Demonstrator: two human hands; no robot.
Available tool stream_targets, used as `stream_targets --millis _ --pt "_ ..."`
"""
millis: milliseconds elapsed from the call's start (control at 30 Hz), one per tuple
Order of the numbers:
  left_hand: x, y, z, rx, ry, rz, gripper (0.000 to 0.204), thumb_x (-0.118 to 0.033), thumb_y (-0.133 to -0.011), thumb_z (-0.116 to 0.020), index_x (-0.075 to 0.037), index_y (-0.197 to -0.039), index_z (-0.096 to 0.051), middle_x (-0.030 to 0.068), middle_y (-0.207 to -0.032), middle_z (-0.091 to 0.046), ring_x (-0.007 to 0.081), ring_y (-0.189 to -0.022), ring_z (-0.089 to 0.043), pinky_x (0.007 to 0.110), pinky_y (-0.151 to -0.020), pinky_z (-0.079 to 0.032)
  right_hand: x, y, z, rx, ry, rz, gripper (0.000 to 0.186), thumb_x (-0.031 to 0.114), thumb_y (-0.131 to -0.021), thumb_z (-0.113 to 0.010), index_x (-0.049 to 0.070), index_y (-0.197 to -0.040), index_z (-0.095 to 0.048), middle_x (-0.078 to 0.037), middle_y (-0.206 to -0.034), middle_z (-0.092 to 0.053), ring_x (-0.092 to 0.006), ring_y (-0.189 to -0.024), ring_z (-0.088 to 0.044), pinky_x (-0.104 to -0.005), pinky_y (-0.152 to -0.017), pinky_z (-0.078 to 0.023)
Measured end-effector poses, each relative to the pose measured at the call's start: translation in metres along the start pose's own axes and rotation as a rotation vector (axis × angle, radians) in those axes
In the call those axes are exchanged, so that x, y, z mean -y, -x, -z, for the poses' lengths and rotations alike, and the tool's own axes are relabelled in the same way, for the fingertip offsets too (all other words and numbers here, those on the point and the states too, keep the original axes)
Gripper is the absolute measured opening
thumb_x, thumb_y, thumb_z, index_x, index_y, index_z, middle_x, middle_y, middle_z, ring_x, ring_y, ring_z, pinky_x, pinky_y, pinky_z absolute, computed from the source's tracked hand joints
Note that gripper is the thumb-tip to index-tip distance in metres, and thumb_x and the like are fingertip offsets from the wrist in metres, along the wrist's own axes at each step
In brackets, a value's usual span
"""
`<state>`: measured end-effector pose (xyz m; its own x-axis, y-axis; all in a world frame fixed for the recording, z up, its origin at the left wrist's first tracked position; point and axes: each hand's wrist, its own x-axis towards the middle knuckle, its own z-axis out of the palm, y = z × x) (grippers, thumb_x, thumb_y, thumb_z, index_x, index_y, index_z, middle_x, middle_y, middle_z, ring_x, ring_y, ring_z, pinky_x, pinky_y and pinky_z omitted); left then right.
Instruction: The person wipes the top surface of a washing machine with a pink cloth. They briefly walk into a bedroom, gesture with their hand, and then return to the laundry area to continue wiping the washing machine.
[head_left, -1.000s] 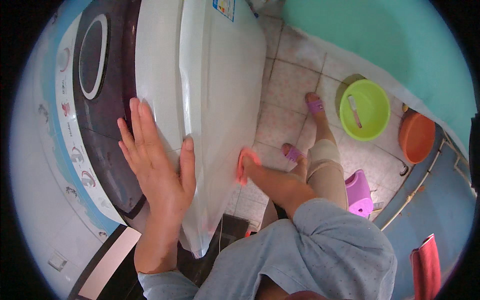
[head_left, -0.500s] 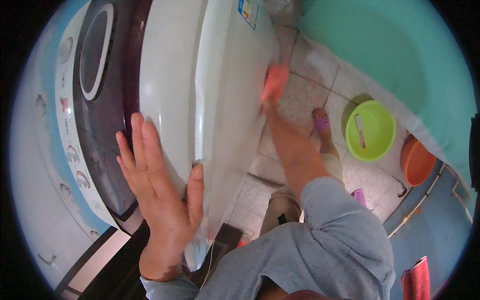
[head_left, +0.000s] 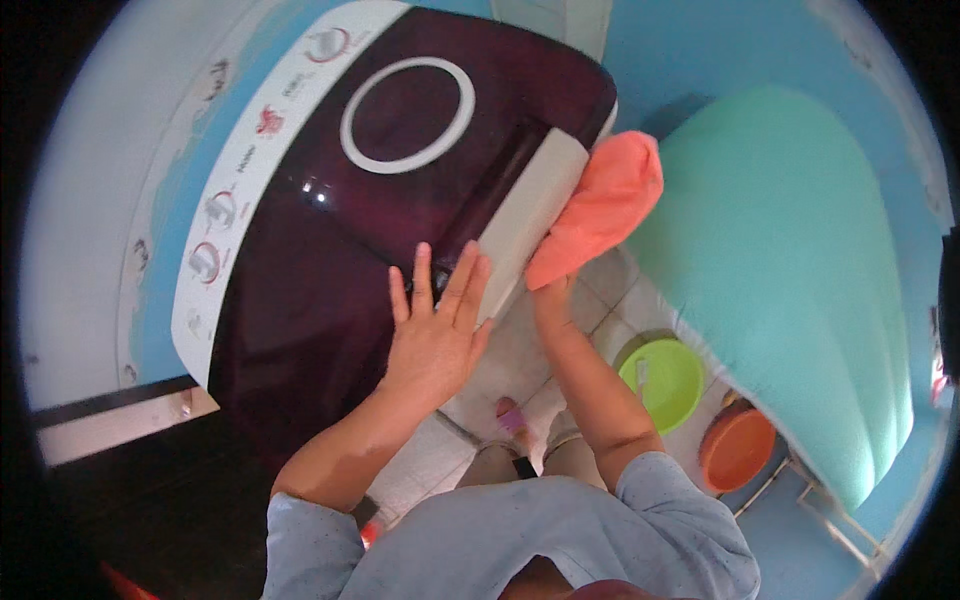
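Observation:
A washing machine (head_left: 280,340) has a glossy dark purple lid with a white ring (head_left: 407,115), a white control panel with knobs and a pale strip (head_left: 530,200) along its right side. My left hand (head_left: 435,335) lies on the lid beside that strip, fingers spread. My right hand (head_left: 550,300) grips a coral-pink cloth (head_left: 600,200) against the machine's right edge, at the upper end of my forearm; the cloth covers part of those fingers.
A large mint-green covered object (head_left: 780,280) stands along the blue wall at right. On the tiled floor are a green basin (head_left: 675,385) with a brush inside, an orange basin (head_left: 737,450) and my feet in purple sandals. Pipes (head_left: 840,540) run at lower right.
The view has swung up over the machine's lid. The cloth in my right hand has risen from low on the side to the top edge; my left hand still rests on the machine.

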<state>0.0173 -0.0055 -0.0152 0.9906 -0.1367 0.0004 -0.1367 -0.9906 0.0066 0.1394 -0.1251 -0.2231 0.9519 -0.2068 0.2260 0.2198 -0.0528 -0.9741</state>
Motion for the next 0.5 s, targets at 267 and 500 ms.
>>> stream_targets --millis 267,500 --pt "-0.002 0.004 0.004 -0.017 0.033 0.031 0.075 -0.036 -0.094 -0.063 -0.011 -0.159 -0.033 0.0048 -0.168 -0.021 0.0482 -0.152 -0.016 0.07 -0.118 -0.013 0.123 -0.118 0.006 0.38 0.888 0.521 0.072 0.048 -0.096 -0.056 0.004 -0.151 -0.042 -0.024 -0.159 -0.032 -0.0458 -0.148 -0.027 -0.0608 -0.12 -0.016" --pt "-0.003 0.006 0.004 0.003 0.045 0.07 0.078 -0.038 -0.093 -0.064 -0.017 -0.16 -0.031 0.0012 -0.168 -0.022 0.045 -0.153 -0.016 0.068 -0.119 -0.012 0.136 -0.214 -0.129 0.513 1.014 0.64 0.061 0.054 -0.089 -0.061 0.022 -0.141 -0.058 -0.026 -0.147 -0.048 -0.0469 -0.142 -0.038 -0.0698 -0.115 -0.019"
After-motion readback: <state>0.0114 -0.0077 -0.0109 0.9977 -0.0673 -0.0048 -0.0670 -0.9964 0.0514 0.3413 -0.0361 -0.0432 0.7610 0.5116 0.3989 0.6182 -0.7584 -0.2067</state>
